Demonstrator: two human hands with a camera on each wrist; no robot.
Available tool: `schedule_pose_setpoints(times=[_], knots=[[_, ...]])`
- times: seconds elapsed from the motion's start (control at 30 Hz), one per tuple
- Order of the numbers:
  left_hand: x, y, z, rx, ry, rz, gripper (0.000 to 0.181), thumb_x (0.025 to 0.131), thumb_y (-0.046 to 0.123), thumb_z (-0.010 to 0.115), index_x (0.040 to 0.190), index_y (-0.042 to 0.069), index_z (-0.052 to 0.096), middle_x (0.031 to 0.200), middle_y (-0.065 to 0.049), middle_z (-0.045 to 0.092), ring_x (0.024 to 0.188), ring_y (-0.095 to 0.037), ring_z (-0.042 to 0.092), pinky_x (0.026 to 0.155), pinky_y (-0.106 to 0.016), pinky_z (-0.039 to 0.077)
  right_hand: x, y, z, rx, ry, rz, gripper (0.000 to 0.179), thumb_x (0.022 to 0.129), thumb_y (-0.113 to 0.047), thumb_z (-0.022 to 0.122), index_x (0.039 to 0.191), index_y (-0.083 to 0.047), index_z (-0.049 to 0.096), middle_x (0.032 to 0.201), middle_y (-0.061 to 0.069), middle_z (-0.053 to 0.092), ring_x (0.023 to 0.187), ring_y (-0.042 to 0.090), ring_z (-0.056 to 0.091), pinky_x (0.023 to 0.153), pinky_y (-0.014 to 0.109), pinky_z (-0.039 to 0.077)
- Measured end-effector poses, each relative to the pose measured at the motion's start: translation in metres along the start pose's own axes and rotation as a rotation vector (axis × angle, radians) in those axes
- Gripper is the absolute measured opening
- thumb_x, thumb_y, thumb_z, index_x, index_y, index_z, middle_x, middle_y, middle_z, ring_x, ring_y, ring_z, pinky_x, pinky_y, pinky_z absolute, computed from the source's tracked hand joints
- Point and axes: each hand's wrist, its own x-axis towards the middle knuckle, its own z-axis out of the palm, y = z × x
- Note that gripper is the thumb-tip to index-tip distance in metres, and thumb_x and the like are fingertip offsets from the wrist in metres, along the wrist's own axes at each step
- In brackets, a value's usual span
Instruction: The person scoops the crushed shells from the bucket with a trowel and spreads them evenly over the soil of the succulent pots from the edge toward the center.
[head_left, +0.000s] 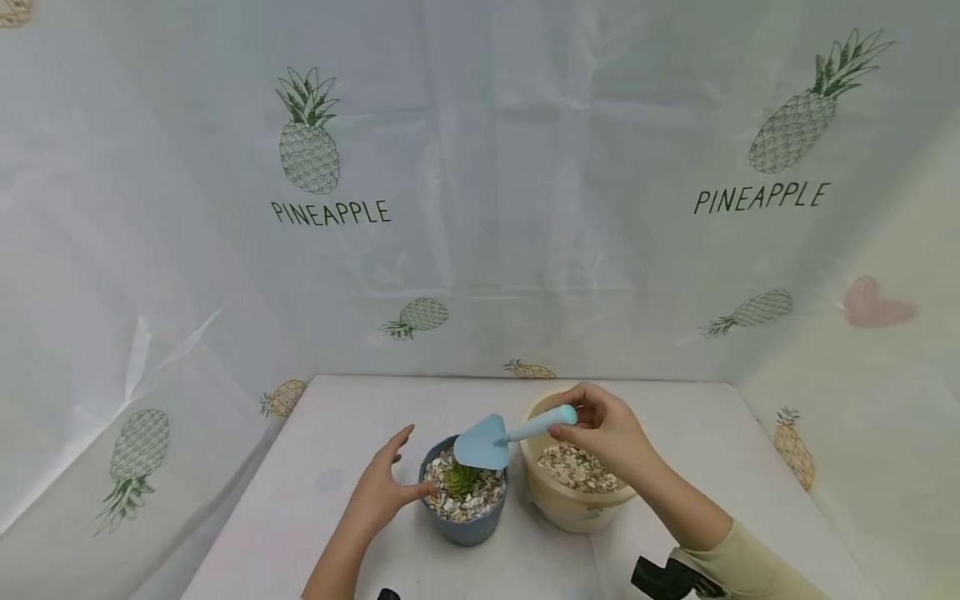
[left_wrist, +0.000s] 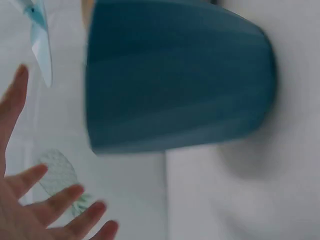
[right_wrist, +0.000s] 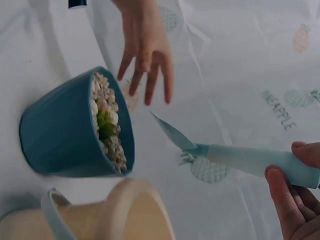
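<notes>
A light blue hand trowel is held by its handle end in my right hand. Its blade hangs over the blue flowerpot, apart from the pebbles in the right wrist view. Inside that pot a small green succulent sits among pale pebbles. My left hand is at the pot's left side, thumb and fingers spread apart. The left wrist view shows its fingers off the pot wall, holding nothing. The right hand's thumb and fingers pinch the trowel handle.
Right of the flowerpot stands a cream bucket with pale pebbles inside and a handle. Both stand on a white table. A pineapple-printed sheet hangs behind and along the sides.
</notes>
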Motion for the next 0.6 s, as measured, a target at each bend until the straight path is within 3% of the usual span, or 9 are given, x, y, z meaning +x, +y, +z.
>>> schedule_pose_setpoints(times=[0.2, 0.4, 0.6], knots=[[0.005, 0.032, 0.010, -0.049, 0.060, 0.038, 0.095, 0.072, 0.032, 0.088, 0.151, 0.017, 0.036, 0.152, -0.016, 0.035, 0.134, -0.042, 0.037, 0.098, -0.065, 0.038, -0.013, 0.005, -0.029, -0.030, 0.065, -0.083, 0.027, 0.085, -0.006, 0.076, 0.105, 0.002, 0.060, 0.107, 0.019, 0.065, 0.087, 0.020, 0.069, 0.074, 0.032, 0.058], [0.003, 0.055, 0.037, -0.093, 0.029, 0.113, 0.089, 0.076, 0.049, 0.080, 0.150, 0.019, 0.038, 0.151, -0.014, 0.036, 0.134, -0.041, 0.038, 0.100, -0.064, 0.037, -0.027, 0.003, -0.061, -0.108, 0.083, -0.161, 0.021, 0.088, -0.003, 0.072, 0.105, 0.000, 0.060, 0.114, 0.018, 0.066, 0.091, 0.018, 0.068, 0.074, 0.028, 0.057], [0.001, 0.073, 0.068, -0.040, -0.031, 0.188, 0.090, 0.073, 0.053, 0.080, 0.148, 0.022, 0.041, 0.149, -0.011, 0.040, 0.134, -0.040, 0.038, 0.101, -0.066, 0.035, -0.039, -0.003, -0.086, -0.242, 0.056, -0.214, 0.018, 0.089, 0.001, 0.069, 0.104, -0.004, 0.061, 0.115, 0.016, 0.067, 0.096, 0.012, 0.067, 0.077, 0.025, 0.056]])
